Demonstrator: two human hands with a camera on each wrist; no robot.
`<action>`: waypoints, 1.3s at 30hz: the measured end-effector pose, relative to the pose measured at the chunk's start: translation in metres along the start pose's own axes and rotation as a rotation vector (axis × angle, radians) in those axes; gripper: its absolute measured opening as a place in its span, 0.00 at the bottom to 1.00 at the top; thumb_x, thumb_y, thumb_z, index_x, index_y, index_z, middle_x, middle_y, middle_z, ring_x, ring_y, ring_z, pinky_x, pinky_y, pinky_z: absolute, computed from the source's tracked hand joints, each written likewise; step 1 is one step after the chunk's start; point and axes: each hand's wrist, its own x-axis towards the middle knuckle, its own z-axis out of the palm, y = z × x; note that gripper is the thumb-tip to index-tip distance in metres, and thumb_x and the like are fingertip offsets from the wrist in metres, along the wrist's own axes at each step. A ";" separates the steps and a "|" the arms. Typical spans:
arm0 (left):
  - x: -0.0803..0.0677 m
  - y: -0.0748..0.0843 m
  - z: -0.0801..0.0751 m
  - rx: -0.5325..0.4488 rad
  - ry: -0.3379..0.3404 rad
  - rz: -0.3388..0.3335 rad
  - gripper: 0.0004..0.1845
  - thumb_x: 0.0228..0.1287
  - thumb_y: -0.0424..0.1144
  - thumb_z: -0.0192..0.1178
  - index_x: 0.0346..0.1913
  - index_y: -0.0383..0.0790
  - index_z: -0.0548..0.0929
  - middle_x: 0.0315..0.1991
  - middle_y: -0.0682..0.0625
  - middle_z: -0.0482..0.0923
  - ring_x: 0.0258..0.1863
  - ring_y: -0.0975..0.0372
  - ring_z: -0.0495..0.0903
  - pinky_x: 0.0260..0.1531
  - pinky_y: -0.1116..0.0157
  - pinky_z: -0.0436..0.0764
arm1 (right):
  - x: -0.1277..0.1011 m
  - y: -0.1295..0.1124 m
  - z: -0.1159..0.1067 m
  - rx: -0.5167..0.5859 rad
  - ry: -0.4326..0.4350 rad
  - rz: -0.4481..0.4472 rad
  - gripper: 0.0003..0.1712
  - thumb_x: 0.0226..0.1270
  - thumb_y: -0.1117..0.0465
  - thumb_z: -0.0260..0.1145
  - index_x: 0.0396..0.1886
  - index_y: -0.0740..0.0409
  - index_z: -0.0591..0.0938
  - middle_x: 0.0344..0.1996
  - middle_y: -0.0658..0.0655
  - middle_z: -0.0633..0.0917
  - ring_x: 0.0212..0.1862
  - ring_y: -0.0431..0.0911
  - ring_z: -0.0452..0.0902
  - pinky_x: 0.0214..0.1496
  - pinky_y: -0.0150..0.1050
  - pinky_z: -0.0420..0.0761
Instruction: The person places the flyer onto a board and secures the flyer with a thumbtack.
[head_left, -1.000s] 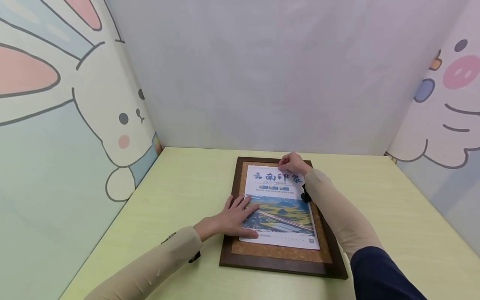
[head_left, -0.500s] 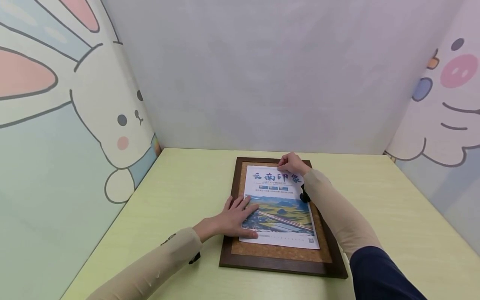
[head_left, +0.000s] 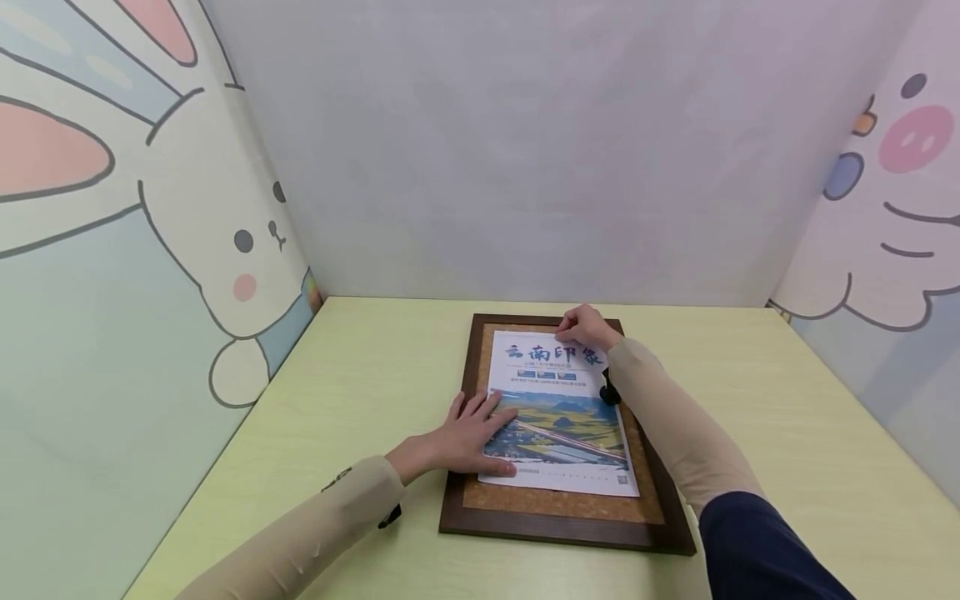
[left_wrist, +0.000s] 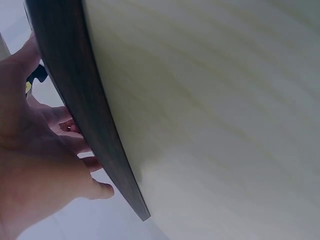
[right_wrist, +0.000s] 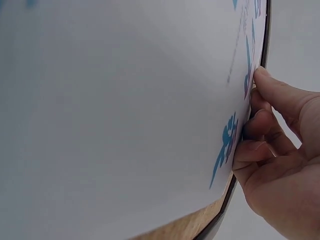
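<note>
Head view: your left hand (head_left: 468, 435) lies flat, fingers straight, on the poster (head_left: 558, 417), pressing its edge at 9 o'clock. The poster sits on the cork board (head_left: 557, 500) w/ dark wood frame, mid bench (head_left: 360, 392). Your right hand (head_left: 587, 327) sits at the poster's 12 o'clock edge, fingers curled, tips on the paper; can't tell if they hold anything.

Left wrist view: hand (left_wrist: 35, 165) against the dark frame (left_wrist: 85, 115), fingers relaxed; bench (left_wrist: 215, 115) beside it at 3 o'clock.

Right wrist view: fingertips (right_wrist: 255, 150) bent, pressed to the poster (right_wrist: 125, 110) edge by the blue lettering; cork (right_wrist: 185, 225) shows below.
</note>
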 end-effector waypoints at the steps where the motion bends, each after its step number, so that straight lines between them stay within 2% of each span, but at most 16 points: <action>1: 0.000 0.000 0.000 0.000 0.000 0.000 0.46 0.58 0.69 0.56 0.75 0.52 0.56 0.78 0.43 0.44 0.78 0.46 0.40 0.71 0.38 0.40 | 0.000 0.000 0.000 0.004 0.003 -0.002 0.06 0.63 0.58 0.68 0.31 0.57 0.85 0.36 0.59 0.84 0.33 0.48 0.77 0.38 0.35 0.75; 14: 0.000 0.002 0.002 -0.011 -0.014 -0.007 0.47 0.58 0.69 0.56 0.75 0.52 0.56 0.78 0.43 0.44 0.78 0.47 0.40 0.71 0.38 0.39 | 0.000 0.001 0.002 0.033 -0.009 -0.010 0.07 0.63 0.61 0.68 0.28 0.60 0.86 0.32 0.58 0.85 0.29 0.45 0.77 0.33 0.33 0.74; 26: 0.002 0.000 0.002 -0.003 -0.006 -0.011 0.47 0.58 0.69 0.56 0.75 0.53 0.56 0.79 0.43 0.44 0.78 0.47 0.41 0.71 0.39 0.39 | -0.001 -0.004 -0.003 0.009 -0.021 -0.043 0.08 0.63 0.62 0.68 0.28 0.63 0.85 0.28 0.57 0.85 0.25 0.44 0.74 0.29 0.33 0.72; 39: 0.003 -0.001 0.002 -0.004 -0.013 -0.007 0.47 0.58 0.70 0.56 0.76 0.53 0.55 0.79 0.43 0.43 0.78 0.47 0.40 0.71 0.39 0.39 | -0.004 -0.001 -0.011 0.020 -0.037 -0.020 0.10 0.67 0.59 0.65 0.39 0.61 0.86 0.32 0.59 0.85 0.28 0.46 0.74 0.32 0.35 0.73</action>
